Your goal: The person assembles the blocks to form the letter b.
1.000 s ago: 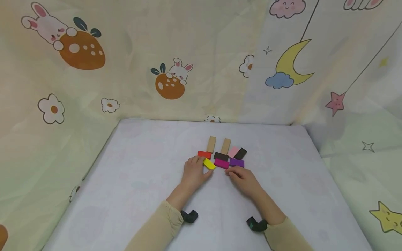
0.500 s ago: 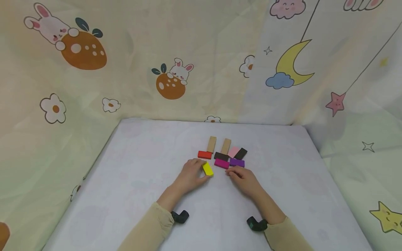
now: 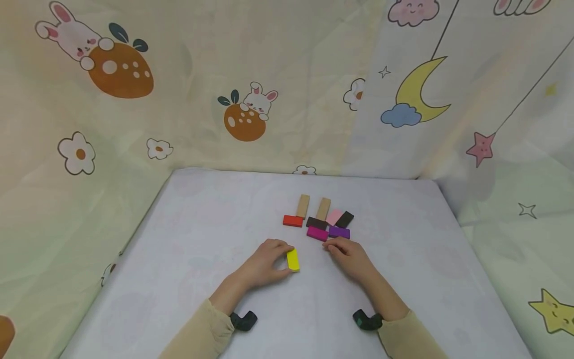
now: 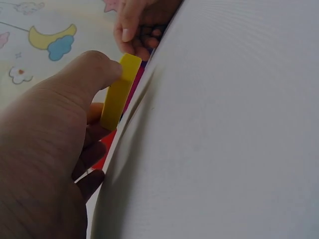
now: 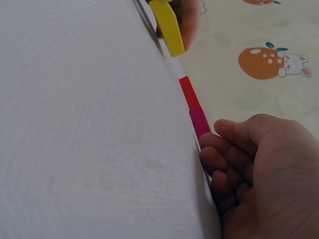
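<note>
A: What does the head view show?

B: The left hand pinches the yellow block by its ends, thumb at the near one, so that grip is holding it. The block is nearer the person than the other blocks and apart from them. Whether it touches the white bench, I can't tell.

A: And the right hand?

B: Fingers loosely curled, grip narrow, tips just beside the magenta block and the purple block. Farther back lie the red block, two black blocks, the pink block and two plain wood blocks.

A: The left wrist view?

B: The thumb presses one end of the yellow block, with a finger at the other. Bits of magenta and red show behind, the right hand at the top.

A: The right wrist view?

B: Curled right-hand fingers near the magenta block, the red block past it. The yellow block appears at the top, in the left hand's fingers.
</note>
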Demonstrator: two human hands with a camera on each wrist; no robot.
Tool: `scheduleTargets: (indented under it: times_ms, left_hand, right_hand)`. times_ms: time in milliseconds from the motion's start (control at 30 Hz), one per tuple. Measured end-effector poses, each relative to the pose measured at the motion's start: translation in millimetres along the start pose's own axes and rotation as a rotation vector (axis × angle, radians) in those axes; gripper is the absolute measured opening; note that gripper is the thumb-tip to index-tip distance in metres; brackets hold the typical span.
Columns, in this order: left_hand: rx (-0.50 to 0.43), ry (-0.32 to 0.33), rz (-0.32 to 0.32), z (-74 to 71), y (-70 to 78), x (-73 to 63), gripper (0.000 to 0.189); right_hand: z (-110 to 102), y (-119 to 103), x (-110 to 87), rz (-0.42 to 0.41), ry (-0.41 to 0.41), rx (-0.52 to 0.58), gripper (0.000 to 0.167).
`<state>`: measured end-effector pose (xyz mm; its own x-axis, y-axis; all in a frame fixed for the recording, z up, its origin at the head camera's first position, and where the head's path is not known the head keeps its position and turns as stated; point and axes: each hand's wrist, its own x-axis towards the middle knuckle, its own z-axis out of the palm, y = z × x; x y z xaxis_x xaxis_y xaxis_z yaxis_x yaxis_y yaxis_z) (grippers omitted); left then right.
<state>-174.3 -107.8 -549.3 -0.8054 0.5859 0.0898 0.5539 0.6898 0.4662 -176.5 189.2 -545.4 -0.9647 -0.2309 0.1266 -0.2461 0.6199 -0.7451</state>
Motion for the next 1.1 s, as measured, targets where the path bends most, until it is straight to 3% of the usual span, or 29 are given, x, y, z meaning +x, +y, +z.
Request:
scheduleTargets:
  times_ms: [233,633,867,1100]
  left_hand:
    - [0.034,-0.011,0.061,-1.8,-4.0,-8.4,0.057]
    - [0.035,-0.028,0.07,0.9,-6.5,-9.8,0.057]
    - [0.047,-0.023,0.068,2.3,-8.7,-9.3,0.057]
    - [0.05,-0.022,0.081,0.4,-8.4,-10.1,0.056]
  right_hand:
    - [1,0,1.1,-0.037,0.022,-0.01,0.015]
    - [1,-3,1.2,-0.015,0.001,-0.036,0.016]
    - [8,-32,10.8,0.028,-0.068,-0.023,0.018]
    - [33,-48,36.2,0.028,-0.134,-0.066,0.032]
